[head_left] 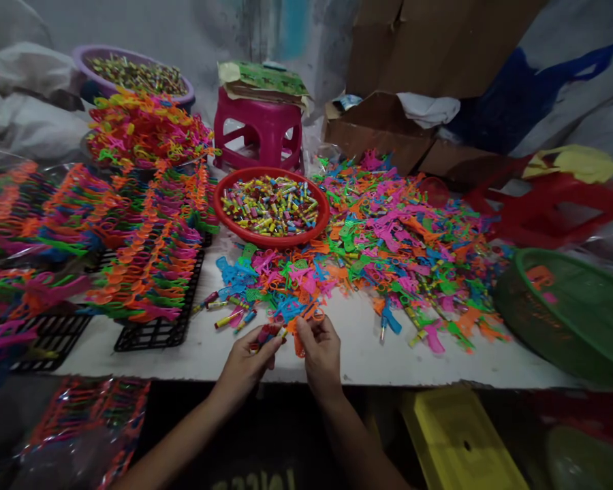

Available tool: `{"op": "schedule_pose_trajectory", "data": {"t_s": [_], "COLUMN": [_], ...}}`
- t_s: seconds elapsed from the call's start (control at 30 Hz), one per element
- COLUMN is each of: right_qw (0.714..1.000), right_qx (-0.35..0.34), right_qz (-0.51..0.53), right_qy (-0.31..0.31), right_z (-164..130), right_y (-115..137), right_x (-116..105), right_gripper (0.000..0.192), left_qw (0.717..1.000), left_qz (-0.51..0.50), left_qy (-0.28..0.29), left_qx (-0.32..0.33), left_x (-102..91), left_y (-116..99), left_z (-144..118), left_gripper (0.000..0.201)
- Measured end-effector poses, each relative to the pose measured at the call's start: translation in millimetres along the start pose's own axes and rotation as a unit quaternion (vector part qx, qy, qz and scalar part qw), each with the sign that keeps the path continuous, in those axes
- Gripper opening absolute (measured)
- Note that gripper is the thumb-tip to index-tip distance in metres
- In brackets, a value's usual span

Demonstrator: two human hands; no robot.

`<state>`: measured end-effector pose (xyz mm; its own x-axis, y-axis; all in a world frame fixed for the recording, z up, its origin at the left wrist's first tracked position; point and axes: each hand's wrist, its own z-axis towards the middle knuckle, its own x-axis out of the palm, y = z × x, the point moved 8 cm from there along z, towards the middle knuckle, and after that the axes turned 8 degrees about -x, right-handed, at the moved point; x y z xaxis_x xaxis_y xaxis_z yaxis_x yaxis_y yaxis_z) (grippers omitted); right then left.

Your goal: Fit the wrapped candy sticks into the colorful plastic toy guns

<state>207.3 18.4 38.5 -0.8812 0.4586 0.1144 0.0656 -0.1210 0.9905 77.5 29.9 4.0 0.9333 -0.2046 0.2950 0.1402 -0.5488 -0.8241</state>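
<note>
— Holding both hands together at the near edge of the table (337,361), is the person fitting two pieces to each other?

— It looks that way. The left hand (246,364) is closed round a few small paper-wrapped rolls (268,333), with their ends poking out past the fingers. The right hand (321,354) pinches an orange plastic toy piece (300,340) between thumb and fingertips. The two hands are nearly touching, just above the table edge.

— So which step would that be?

— A judgement only: one roll is being brought to the orange piece, the joining itself not yet done. The next move would call for lining a roll's end up with the piece's slot and pressing it home without letting the other rolls slip.

— What does the orange piece look like?

— Thin, flat, bright moulded plastic with a narrow stem hanging below the fingers. Its exact outline is too small to make out. It matches the loose heap of coloured plastic pieces (388,238) spread over the table's middle and right.

— And the rolls?

— Short cylinders in mixed colours, like those filling the red bowl (225,204) behind the heap. A few more lie loose on the table to the left of the hands.

— Anything else nearby?

— Rows of coloured pieces stacked on black racks (158,330) to the left, and a green basket (521,299) on the right.
</note>
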Motion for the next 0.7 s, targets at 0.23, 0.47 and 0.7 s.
{"op": "schedule_pose_trajectory", "data": {"t_s": [0.23,0.47,0.7], "right_qw": [1.0,1.0,0.998], "right_qx": [-0.001,0.02,0.027], "right_qz": [-0.018,-0.004,0.053], "right_qy": [0.003,-0.004,0.037], "right_z": [1.9,0.4,-6.0], "right_y": [-0.5,-7.3,-9.3], "right_x": [-2.8,-5.2,1.1], "right_gripper": [0.027,0.029,0.027], "left_qw": [0.998,0.999,0.995], "left_qz": [-0.044,-0.017,0.064], "left_qy": [0.04,0.046,0.077], "left_qx": [-0.017,-0.013,0.013], "left_x": [2.5,4.0,10.5], "left_y": [-2.0,-1.9,-10.6], "left_z": [-4.7,-4.7,-12.6], "left_gripper": [0.038,0.036,0.028]}}
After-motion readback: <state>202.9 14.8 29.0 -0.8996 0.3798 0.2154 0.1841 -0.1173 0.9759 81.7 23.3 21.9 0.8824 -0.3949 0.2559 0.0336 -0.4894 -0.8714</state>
